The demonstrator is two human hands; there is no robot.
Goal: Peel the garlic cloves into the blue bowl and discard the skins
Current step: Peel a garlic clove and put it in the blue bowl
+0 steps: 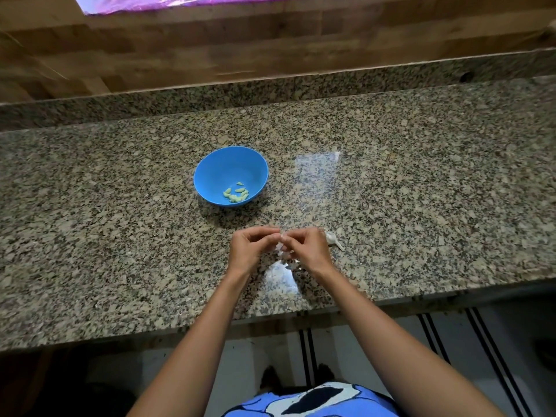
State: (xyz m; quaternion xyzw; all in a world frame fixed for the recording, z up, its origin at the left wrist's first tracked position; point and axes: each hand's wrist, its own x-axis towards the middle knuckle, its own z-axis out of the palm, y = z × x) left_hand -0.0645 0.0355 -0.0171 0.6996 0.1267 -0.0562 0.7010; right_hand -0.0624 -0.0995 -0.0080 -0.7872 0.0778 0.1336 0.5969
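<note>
A speckled granite worktop [120, 236] ran beneath a wood-panelled wall [210, 46], carrying the blue bowl [228, 167] with peeled cloves [236, 194] inside. Nearer its front edge, fingers of the left hand [249, 248] and right hand [307, 248] pinched a garlic clove [280, 243] above loose skins [281, 273].

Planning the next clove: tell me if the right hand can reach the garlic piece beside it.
Probably yes: the garlic piece lies just beside the right hand, nothing between. But that hand pinches a clove and must let go first.
</note>
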